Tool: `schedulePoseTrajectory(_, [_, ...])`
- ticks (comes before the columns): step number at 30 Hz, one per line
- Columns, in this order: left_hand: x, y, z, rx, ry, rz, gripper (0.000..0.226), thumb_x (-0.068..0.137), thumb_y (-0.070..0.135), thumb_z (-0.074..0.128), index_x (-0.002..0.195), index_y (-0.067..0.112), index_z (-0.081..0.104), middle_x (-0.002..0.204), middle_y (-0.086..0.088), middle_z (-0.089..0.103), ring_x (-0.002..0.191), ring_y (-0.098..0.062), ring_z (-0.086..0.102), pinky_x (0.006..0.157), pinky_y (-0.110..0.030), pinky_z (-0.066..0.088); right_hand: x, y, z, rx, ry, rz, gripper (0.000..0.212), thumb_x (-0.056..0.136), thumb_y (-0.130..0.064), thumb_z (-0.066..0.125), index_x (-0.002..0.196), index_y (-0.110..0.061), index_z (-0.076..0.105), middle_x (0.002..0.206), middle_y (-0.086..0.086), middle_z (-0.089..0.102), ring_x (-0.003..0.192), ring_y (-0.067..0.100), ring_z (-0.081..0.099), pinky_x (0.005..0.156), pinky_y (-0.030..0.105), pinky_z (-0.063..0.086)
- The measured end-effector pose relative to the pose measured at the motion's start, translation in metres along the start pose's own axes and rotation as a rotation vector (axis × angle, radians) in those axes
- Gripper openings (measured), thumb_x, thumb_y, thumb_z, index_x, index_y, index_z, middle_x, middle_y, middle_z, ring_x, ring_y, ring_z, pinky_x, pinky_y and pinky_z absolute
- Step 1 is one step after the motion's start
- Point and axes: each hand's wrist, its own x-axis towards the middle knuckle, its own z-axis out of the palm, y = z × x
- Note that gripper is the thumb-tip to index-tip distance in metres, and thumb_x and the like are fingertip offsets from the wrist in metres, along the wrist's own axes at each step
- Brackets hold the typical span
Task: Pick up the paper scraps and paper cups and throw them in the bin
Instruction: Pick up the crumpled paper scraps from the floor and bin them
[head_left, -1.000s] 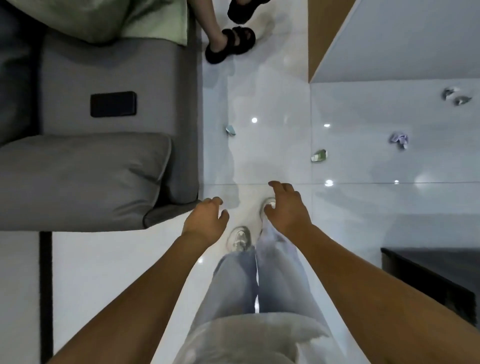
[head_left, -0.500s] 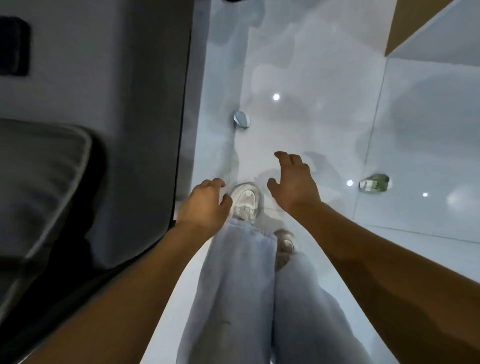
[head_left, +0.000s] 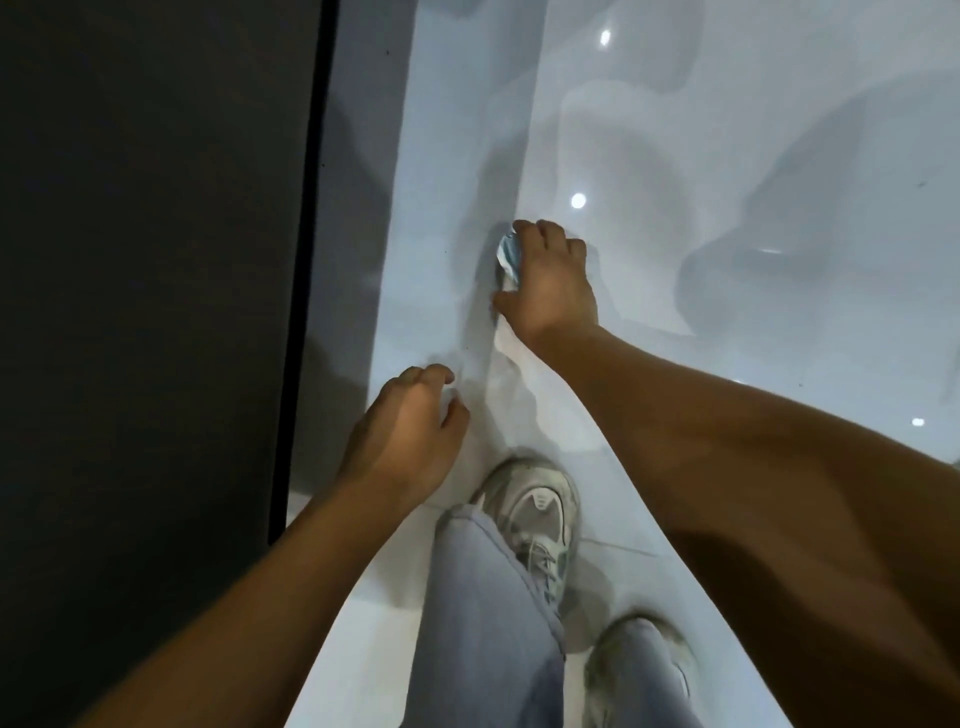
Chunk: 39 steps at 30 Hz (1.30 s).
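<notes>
A small crumpled paper scrap (head_left: 508, 254), white and blue, lies on the glossy white floor close to the sofa's side. My right hand (head_left: 550, 280) is down over it, fingers and thumb curled round the scrap, which shows only at the hand's left edge. My left hand (head_left: 410, 436) hovers lower and nearer to me, fingers loosely curled, holding nothing. No bin and no paper cup is in view.
The dark side of a sofa (head_left: 156, 260) fills the left of the view. My two feet in grey sneakers (head_left: 535, 509) stand on the white tiles (head_left: 727, 130) below my hands. Ceiling lights reflect in the floor.
I have bent down and moved forward. My right hand reached ahead onto the scrap by the sofa and closed round it. The other scrap at the right has left the view.
</notes>
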Motion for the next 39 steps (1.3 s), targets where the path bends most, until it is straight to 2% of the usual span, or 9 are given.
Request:
schedulePoseTrajectory(3, [0.008,-0.002,0.0,0.01,-0.048,0.011,0.033,0.096,0.038,0.048,0.123,0.02,0.053,0.118,-0.002,0.06,0.102,-0.022,0.06,0.089,-0.04,0.053,0.003,0.001,0.005,0.006,0.067,-0.014,0.04,0.094,-0.009,0.048,0.133,-0.016,0.047,0.128,0.006,0.052,0.121,0.027,0.04,0.085,0.032,0.041])
schedulePoseTrajectory(9, [-0.022,0.03,-0.024,0.053,-0.025,0.079,0.037,0.096,0.03,0.047,0.13,0.016,0.05,0.131,-0.006,0.055,0.116,-0.024,0.053,0.093,-0.032,0.044,-0.058,-0.003,-0.034,0.109,-0.051,-0.031,0.048,0.089,0.004,0.046,0.133,-0.014,0.051,0.12,0.009,0.059,0.11,0.027,0.052,0.089,0.035,0.045])
schedulePoseTrajectory(15, [-0.11,0.093,-0.073,0.089,-0.094,0.148,0.039,0.096,0.03,0.044,0.133,0.018,0.047,0.135,-0.005,0.051,0.12,-0.023,0.051,0.094,-0.035,0.043,-0.179,-0.019,-0.131,0.185,-0.064,0.043,0.044,0.089,0.002,0.049,0.131,-0.011,0.053,0.123,0.01,0.061,0.11,0.027,0.055,0.091,0.031,0.042])
schedulePoseTrajectory(21, [-0.215,0.159,-0.12,0.117,-0.165,0.265,0.049,0.095,0.031,0.048,0.142,0.019,0.037,0.138,-0.004,0.049,0.122,-0.023,0.049,0.094,-0.03,0.04,-0.298,-0.048,-0.247,0.269,-0.057,0.146,0.038,0.091,-0.004,0.051,0.128,-0.011,0.054,0.123,0.007,0.062,0.11,0.025,0.056,0.092,0.031,0.044])
schedulePoseTrajectory(25, [-0.272,0.195,-0.146,0.16,-0.232,0.347,0.057,0.094,0.029,0.051,0.146,0.023,0.029,0.138,-0.003,0.048,0.123,-0.021,0.048,0.094,-0.028,0.039,-0.361,-0.066,-0.309,0.33,-0.008,0.221,0.025,0.092,-0.008,0.052,0.116,-0.009,0.054,0.108,0.007,0.063,0.095,0.024,0.057,0.078,0.028,0.042])
schedulePoseTrajectory(29, [-0.306,0.222,-0.159,0.205,-0.275,0.466,0.048,0.091,0.028,0.055,0.137,0.027,0.039,0.128,-0.001,0.053,0.112,-0.019,0.054,0.082,-0.023,0.038,-0.401,-0.073,-0.347,0.365,0.017,0.291,0.015,0.091,-0.008,0.053,0.105,-0.009,0.046,0.092,0.007,0.06,0.079,0.023,0.054,0.068,0.03,0.04])
schedulePoseTrajectory(32, [-0.318,0.237,-0.16,0.233,-0.326,0.537,0.032,0.091,0.028,0.056,0.122,0.029,0.048,0.123,0.004,0.056,0.104,-0.015,0.057,0.076,-0.022,0.038,-0.419,-0.07,-0.365,0.368,0.022,0.364,0.02,0.088,-0.005,0.054,0.103,-0.012,0.042,0.091,0.005,0.058,0.079,0.023,0.055,0.068,0.031,0.043])
schedulePoseTrajectory(35, [-0.324,0.253,-0.162,0.258,-0.379,0.587,0.032,0.091,0.027,0.057,0.121,0.028,0.048,0.125,0.006,0.057,0.107,-0.015,0.057,0.08,-0.025,0.043,-0.433,-0.065,-0.377,0.398,0.038,0.428,0.021,0.088,-0.004,0.054,0.104,-0.011,0.042,0.092,0.007,0.059,0.08,0.024,0.057,0.07,0.034,0.047])
schedulePoseTrajectory(39, [-0.327,0.284,-0.164,0.272,-0.462,0.678,0.042,0.091,0.026,0.059,0.131,0.028,0.045,0.127,0.009,0.055,0.113,-0.013,0.055,0.09,-0.024,0.043,-0.444,-0.055,-0.385,0.453,0.085,0.492,0.018,0.091,-0.007,0.052,0.1,-0.015,0.039,0.091,0.006,0.059,0.076,0.021,0.056,0.063,0.026,0.042])
